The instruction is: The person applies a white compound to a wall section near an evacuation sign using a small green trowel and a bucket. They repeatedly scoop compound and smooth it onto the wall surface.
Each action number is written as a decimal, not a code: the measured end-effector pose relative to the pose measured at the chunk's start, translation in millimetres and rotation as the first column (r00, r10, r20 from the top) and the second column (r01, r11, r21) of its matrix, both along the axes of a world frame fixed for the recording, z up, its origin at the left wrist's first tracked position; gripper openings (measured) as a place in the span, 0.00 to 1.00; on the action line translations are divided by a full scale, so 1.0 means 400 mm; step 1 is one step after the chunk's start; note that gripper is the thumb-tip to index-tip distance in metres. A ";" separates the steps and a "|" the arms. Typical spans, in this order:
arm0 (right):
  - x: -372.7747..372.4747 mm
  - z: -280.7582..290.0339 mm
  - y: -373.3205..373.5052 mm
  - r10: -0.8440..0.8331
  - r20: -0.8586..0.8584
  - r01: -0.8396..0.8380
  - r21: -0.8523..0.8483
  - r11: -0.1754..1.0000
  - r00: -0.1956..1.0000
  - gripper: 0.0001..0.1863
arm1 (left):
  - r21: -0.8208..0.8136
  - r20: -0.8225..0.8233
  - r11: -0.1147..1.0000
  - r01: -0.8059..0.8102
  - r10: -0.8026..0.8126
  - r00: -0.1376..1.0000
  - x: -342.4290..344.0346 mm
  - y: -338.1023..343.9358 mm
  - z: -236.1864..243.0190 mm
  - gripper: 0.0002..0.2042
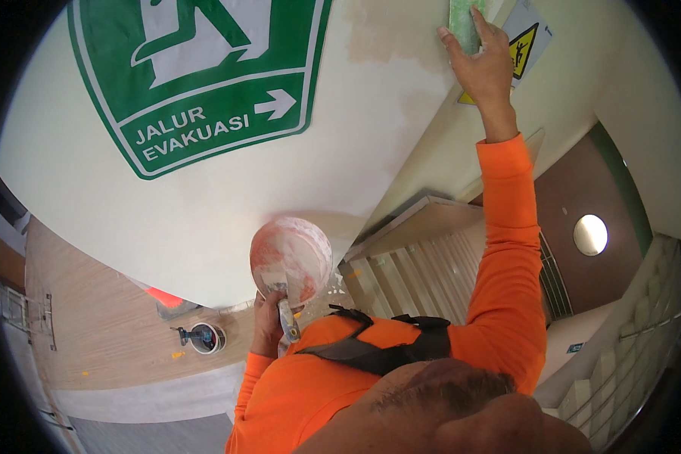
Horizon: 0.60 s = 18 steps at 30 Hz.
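Note:
My right hand [490, 72] is raised high at the wall's corner, thumb and fingers closed on a flat green block [466, 24], possibly a spreader or sanding pad. Its far end runs out of the picture. Low in front of my chest, my left hand [266, 321] grips a round bowl [256, 250], reddish and smeared with whitish paste inside. A putty knife [288, 321] is held in the same hand, its blade over the bowl's near rim. The pale wall [227, 204] shows beige damp-looking patches near the right hand.
A large green sign [204, 83] is on the wall at upper left. A yellow warning sign [523, 49] sits beside my right hand. Stairs [424, 272] descend at right. On the floor stand a bucket with tools [206, 338] and an orange cone [165, 297].

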State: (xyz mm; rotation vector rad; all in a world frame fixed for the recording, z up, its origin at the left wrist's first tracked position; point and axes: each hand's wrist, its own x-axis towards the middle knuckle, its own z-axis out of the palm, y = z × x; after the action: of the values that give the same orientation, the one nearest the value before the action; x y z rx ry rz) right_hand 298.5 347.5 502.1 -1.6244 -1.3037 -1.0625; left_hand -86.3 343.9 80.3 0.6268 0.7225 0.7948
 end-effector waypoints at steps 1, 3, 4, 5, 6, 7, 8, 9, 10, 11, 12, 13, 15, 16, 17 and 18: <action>0.003 -0.005 0.011 -0.011 -0.002 0.011 0.019 1.000 1.000 0.34 | 0.000 -0.009 1.000 -0.003 0.003 1.000 -0.001 -0.001 -0.004 0.28; 0.011 -0.018 0.033 -0.033 -0.005 0.034 0.058 0.998 0.999 0.33 | 0.001 -0.027 1.000 -0.009 0.009 1.000 -0.003 -0.003 -0.008 0.28; 0.030 -0.026 0.044 -0.052 0.014 0.051 0.072 0.996 0.999 0.35 | -0.006 -0.018 0.999 -0.043 0.043 0.999 0.000 -0.003 -0.006 0.27; 0.056 -0.036 0.060 -0.070 0.033 0.067 0.086 0.994 0.997 0.37 | -0.013 -0.009 0.997 -0.077 0.077 0.997 0.004 -0.004 -0.001 0.25; 0.072 -0.043 0.068 -0.089 0.052 0.083 0.100 0.991 0.995 0.40 | -0.020 0.001 0.994 -0.111 0.111 0.994 0.006 -0.003 0.004 0.23; 0.074 -0.051 0.072 -0.070 0.052 0.066 0.090 0.994 0.996 0.40 | -0.021 -0.005 0.993 -0.118 0.118 0.993 0.005 -0.002 0.007 0.23; 0.072 -0.057 0.076 -0.053 0.053 0.049 0.080 0.996 0.997 0.41 | -0.022 -0.010 0.992 -0.124 0.124 0.992 0.003 -0.001 0.010 0.23; 0.070 -0.065 0.078 -0.037 0.053 0.033 0.071 0.997 0.998 0.41 | -0.022 -0.015 0.991 -0.130 0.129 0.992 0.002 0.001 0.013 0.22; 0.071 -0.081 0.080 -0.060 0.082 0.054 0.075 0.996 0.995 0.40 | -0.017 -0.005 0.992 -0.126 0.126 0.992 0.000 0.002 0.017 0.22; 0.072 -0.103 0.079 -0.087 0.111 0.078 0.080 0.994 0.990 0.39 | -0.012 0.007 0.993 -0.118 0.119 0.993 0.000 0.004 0.021 0.22; 0.074 -0.125 0.074 -0.114 0.140 0.103 0.086 0.991 0.983 0.38 | -0.007 0.018 0.994 -0.110 0.110 0.994 0.002 0.007 0.023 0.22; 0.072 -0.151 0.062 -0.104 0.119 0.100 0.041 0.994 0.987 0.37 | -0.008 0.012 0.994 -0.105 0.105 0.994 0.004 0.010 0.022 0.22; 0.056 -0.199 0.038 -0.077 0.074 0.080 -0.050 0.995 0.994 0.36 | -0.012 0.000 0.994 -0.105 0.105 0.995 0.005 0.013 0.020 0.22; 0.052 -0.207 0.024 -0.069 0.059 0.071 -0.035 0.997 0.996 0.36 | -0.001 -0.007 0.997 -0.072 0.072 0.997 0.001 0.016 0.011 0.24; 0.054 -0.211 0.008 -0.062 0.043 0.062 -0.019 0.998 0.997 0.36 | 0.009 -0.015 0.999 -0.040 0.040 0.999 -0.008 0.021 -0.005 0.26; 0.060 -0.212 -0.004 -0.054 0.027 0.054 -0.004 0.999 0.998 0.35 | 0.019 -0.024 1.000 -0.007 0.007 1.000 -0.013 0.025 -0.016 0.29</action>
State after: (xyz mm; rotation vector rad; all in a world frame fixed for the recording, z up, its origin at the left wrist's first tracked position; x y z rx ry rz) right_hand 322.6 346.0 417.5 -1.6616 -1.2874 -1.1185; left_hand -91.7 354.0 74.0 0.6522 0.7399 0.8027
